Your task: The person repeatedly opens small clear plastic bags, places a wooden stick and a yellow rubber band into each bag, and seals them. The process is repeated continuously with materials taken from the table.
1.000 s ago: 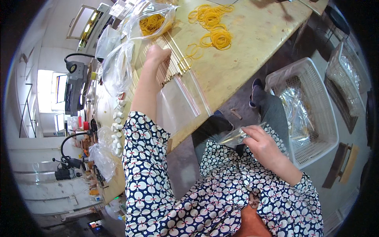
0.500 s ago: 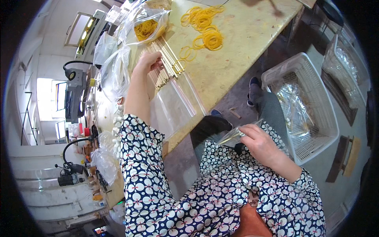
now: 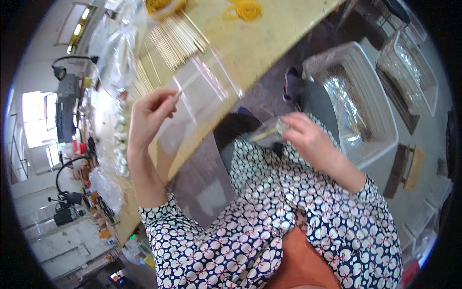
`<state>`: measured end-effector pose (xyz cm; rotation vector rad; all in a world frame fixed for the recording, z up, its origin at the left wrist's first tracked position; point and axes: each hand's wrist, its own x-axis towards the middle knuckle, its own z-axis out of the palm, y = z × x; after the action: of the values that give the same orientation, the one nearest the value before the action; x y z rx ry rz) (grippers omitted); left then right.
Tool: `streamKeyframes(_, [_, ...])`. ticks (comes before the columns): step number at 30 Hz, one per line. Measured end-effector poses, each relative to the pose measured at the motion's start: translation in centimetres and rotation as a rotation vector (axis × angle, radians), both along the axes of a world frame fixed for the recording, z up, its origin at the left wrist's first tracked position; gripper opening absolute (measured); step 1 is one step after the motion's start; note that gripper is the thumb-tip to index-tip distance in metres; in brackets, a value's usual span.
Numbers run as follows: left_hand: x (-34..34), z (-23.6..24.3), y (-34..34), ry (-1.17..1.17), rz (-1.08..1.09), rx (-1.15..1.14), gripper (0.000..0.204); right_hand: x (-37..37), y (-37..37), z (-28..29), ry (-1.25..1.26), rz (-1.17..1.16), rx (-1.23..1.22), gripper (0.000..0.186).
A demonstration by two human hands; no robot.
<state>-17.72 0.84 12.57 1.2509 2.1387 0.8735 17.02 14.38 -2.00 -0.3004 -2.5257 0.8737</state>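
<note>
My left hand [image 3: 155, 110] is closed in a pinch on what looks like a thin pale stick [image 3: 179, 92], above the left part of the worktable. Beyond it lie a row of pale wooden sticks [image 3: 175, 39] and flat clear zip bags [image 3: 202, 84] near the table edge. My right hand [image 3: 302, 132] is closed on a small clear bag [image 3: 263, 131] with thin sticks inside, over my lap. Yellow rubber bands [image 3: 248, 9] lie loose on the table, with more in a bag [image 3: 162, 5] at the far end.
The table [image 3: 264, 48] runs diagonally; lamps [image 3: 57, 68], machines and crumpled plastic line its left side. White plastic crates [image 3: 363, 156] with clear packets stand on the floor at right, near wooden boards [image 3: 411, 173]. Someone's shoe [image 3: 288, 82] shows beside the crate.
My left hand has come back from the row of sticks toward me, lower and to the left, with a stick. My right hand stays on the bag. The view has shifted.
</note>
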Motion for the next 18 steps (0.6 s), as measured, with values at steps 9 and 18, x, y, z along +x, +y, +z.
streamKeyframes(9, [13.4, -0.5, -3.6, 0.733, -0.430, -0.216, 0.016, -1.5, -0.4, 0.7, -0.051, 0.127, 0.079, 0.018])
streamKeyframes(18, [13.4, -4.7, -3.9, 0.618, -0.289, -0.052, 0.009, -1.4, -0.6, -0.3, -0.029, 0.112, 0.127, 0.017])
